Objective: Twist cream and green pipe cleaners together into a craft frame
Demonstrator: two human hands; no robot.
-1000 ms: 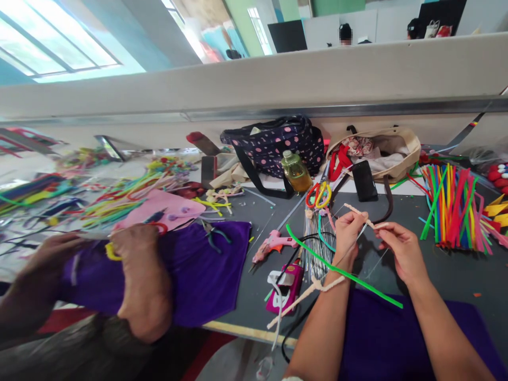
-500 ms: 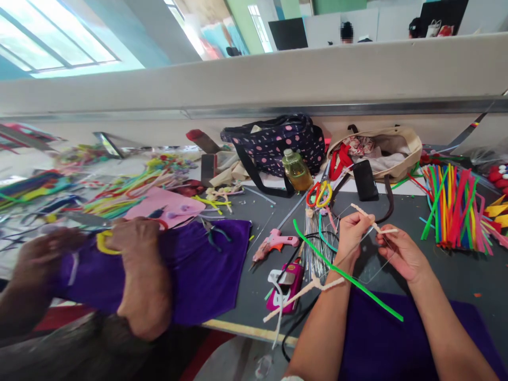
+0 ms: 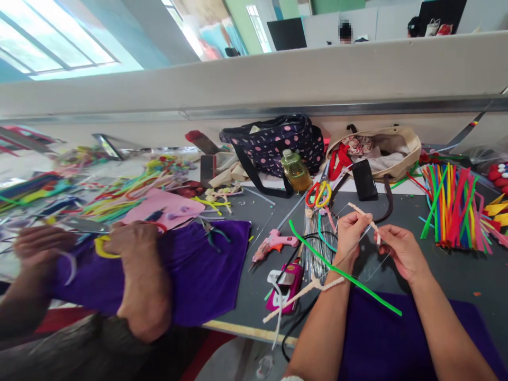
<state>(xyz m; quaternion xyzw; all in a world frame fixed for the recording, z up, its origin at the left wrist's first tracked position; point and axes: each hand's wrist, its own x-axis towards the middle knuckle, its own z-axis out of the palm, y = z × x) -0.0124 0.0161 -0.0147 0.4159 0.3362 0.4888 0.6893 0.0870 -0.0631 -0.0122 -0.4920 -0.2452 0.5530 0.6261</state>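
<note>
A cream pipe cleaner (image 3: 356, 209) runs between my two hands, twisted along a thin wire. My left hand (image 3: 350, 235) pinches it near its middle, with one end sticking out up and to the left. At its lower right end, the fingertips of my right hand (image 3: 401, 253) are closed on the short bent tail. Fine wire loops below the hands. A green pipe cleaner (image 3: 345, 272) slants across my left forearm. Another cream pipe cleaner piece (image 3: 296, 302), forked, lies partly by that forearm, over a magenta device (image 3: 289, 286).
Scissors (image 3: 318, 194), a pink glue gun (image 3: 275, 242), a bottle (image 3: 296, 170) and a phone (image 3: 364, 180) lie ahead. Coloured pipe cleaners (image 3: 452, 206) are bundled at right. At left, a co-worker's hands (image 3: 129, 241) work with yellow-handled scissors over purple cloth (image 3: 206, 275).
The pipe cleaner's tail, which pointed right, now bends down at my right fingertips. My right hand's fingers have drawn together. The co-worker's left hand has shifted slightly.
</note>
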